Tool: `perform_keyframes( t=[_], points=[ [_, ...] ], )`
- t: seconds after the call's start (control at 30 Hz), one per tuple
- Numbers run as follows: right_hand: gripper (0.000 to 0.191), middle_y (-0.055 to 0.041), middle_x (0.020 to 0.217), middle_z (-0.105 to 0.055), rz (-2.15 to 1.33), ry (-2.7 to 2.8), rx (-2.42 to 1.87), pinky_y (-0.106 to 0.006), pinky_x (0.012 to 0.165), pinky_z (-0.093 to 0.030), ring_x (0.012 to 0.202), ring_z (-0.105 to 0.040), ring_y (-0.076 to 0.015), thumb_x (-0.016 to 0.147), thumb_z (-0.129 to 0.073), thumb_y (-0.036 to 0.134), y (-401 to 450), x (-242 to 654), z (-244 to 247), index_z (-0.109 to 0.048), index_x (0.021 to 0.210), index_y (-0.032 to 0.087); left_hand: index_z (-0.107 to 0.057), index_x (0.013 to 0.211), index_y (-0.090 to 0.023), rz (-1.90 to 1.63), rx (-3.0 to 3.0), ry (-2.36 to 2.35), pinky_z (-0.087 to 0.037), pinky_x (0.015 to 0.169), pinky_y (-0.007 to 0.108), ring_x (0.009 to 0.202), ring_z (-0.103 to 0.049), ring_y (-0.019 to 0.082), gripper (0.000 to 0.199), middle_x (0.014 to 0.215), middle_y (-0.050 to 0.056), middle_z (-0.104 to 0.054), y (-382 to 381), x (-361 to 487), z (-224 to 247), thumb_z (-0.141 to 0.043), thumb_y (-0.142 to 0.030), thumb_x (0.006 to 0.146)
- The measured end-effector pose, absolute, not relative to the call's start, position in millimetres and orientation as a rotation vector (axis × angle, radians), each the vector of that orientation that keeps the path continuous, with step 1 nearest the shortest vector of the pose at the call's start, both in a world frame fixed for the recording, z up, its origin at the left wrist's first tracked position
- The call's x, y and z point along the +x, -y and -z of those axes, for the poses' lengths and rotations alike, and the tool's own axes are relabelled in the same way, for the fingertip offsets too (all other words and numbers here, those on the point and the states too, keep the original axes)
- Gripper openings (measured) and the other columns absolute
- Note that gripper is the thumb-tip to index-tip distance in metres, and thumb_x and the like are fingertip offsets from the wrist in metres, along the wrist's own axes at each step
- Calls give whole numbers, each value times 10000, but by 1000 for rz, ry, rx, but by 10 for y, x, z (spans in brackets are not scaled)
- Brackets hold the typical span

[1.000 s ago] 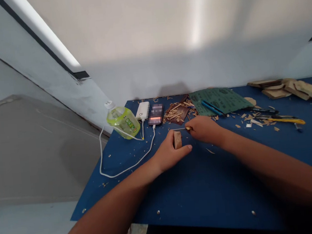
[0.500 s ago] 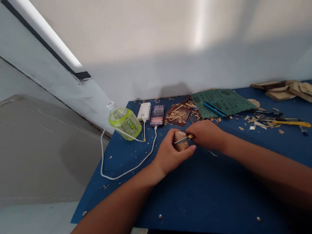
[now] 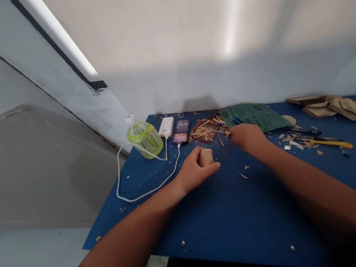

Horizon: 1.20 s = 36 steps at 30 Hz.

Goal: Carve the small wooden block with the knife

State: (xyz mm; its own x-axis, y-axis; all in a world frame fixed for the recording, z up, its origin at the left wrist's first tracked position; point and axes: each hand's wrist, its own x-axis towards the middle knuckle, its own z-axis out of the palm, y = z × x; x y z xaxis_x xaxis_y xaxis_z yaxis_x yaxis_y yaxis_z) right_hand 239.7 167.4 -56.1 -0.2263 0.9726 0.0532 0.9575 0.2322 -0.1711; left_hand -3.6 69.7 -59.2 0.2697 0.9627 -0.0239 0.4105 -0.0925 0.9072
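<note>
A small rounded block of pale wood (image 3: 205, 157) sits in my left hand (image 3: 195, 171), whose fingers curl around its far side while the thumb points right. My right hand (image 3: 247, 136) is closed on the yellowish handle of a thin-bladed carving knife (image 3: 226, 132). The blade points left over a brown sheet (image 3: 203, 136) heaped with wood shavings, apart from the block. Green sandpaper (image 3: 265, 117) lies just beyond my right hand, with a blue pen-like tool partly hidden by that hand.
On the left stand a bottle of yellow-green liquid (image 3: 146, 140), a white power bank (image 3: 166, 127) and a phone (image 3: 181, 132) with white cables. To the right lie a yellow cutter (image 3: 331, 141), loose chips and stacked wood pieces (image 3: 313, 107). The blue tabletop (image 3: 229, 216) meets a wall behind.
My right hand has moved the knife away from the block, up and to the right. A small chip now shows on the tabletop right of the block. My left hand still holds the block.
</note>
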Motion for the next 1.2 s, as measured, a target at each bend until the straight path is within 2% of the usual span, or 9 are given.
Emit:
perform_keyframes(
  t=[0.1, 0.23, 0.4, 0.67, 0.8, 0.97, 1.03, 1.13, 1.2],
  points=[
    [167, -209, 842, -745, -238, 2230, -1812, -400, 768, -472, 871, -719, -328, 861, -593, 110, -1803, 2526, 557, -706, 747, 153, -585, 1128, -231, -727, 1803, -1289, -506, 824, 362, 935, -659, 235, 488, 1036, 27, -692, -619, -37, 550, -813, -551, 837],
    [240, -57, 909, -785, -542, 2223, -1493, -301, 770, -525, 858, -703, -217, 819, -546, 60, -2004, 2192, 605, -721, 914, 194, -524, 1286, -228, -591, 2082, -1384, -536, 870, 456, 1012, -704, 340, 733, 1150, 105, -704, -570, -44, 575, -859, -615, 760],
    [375, -38, 1122, -794, -730, 2175, -1333, -256, 731, -516, 824, -674, -167, 794, -532, 46, -2580, 1451, 679, -692, 1094, 206, -561, 1225, -185, -506, 2375, -1297, -538, 1001, 489, 1145, -664, 369, 619, 1205, 152, -663, -659, -94, 708, -857, -493, 777],
    [325, -79, 1099, -783, -778, 2246, -1330, -250, 802, -464, 943, -657, -200, 754, -552, 24, -3126, 930, 776, -718, 988, 177, -592, 1284, -177, -460, 2423, -1399, -580, 969, 464, 1092, -669, 339, 643, 1269, 147, -589, -680, -144, 733, -841, -479, 774],
    [339, -76, 1114, -782, -749, 2236, -1377, -242, 766, -458, 917, -662, -186, 800, -522, 44, -3129, 973, 760, -708, 1047, 184, -616, 1265, -166, -445, 2429, -1428, -581, 941, 476, 1061, -673, 348, 658, 1238, 157, -606, -674, -142, 718, -850, -518, 759],
    [157, -86, 951, -774, -686, 2213, -1554, -272, 727, -466, 840, -664, -220, 804, -669, 191, -2946, 1251, 708, -704, 956, 189, -673, 1220, -159, -426, 2504, -1300, -545, 995, 515, 1098, -666, 377, 638, 1167, 164, -686, -722, -134, 747, -854, -574, 771],
    [165, -92, 911, -769, -674, 2207, -1629, -280, 725, -476, 839, -674, -236, 779, -725, 229, -2802, 1411, 692, -708, 939, 190, -688, 1247, -163, -435, 2482, -1223, -525, 1032, 549, 1133, -669, 397, 664, 1189, 174, -714, -742, -124, 768, -878, -570, 759],
    [202, -98, 914, -777, -678, 2195, -1671, -298, 735, -495, 841, -690, -250, 775, -745, 232, -2547, 1663, 650, -720, 971, 189, -710, 1270, -196, -634, 2295, -1104, -460, 1156, 571, 1255, -652, 426, 790, 1304, 181, -723, -769, -120, 757, -992, -533, 614],
    [209, -104, 958, -792, -698, 2177, -1650, -310, 765, -512, 885, -707, -264, 783, -765, 243, -2393, 1788, 615, -732, 986, 204, -695, 1322, -235, -808, 2143, -1090, -415, 1232, 522, 1357, -608, 412, 886, 1415, 151, -690, -813, -149, 706, -1015, -559, 562]
  ],
)
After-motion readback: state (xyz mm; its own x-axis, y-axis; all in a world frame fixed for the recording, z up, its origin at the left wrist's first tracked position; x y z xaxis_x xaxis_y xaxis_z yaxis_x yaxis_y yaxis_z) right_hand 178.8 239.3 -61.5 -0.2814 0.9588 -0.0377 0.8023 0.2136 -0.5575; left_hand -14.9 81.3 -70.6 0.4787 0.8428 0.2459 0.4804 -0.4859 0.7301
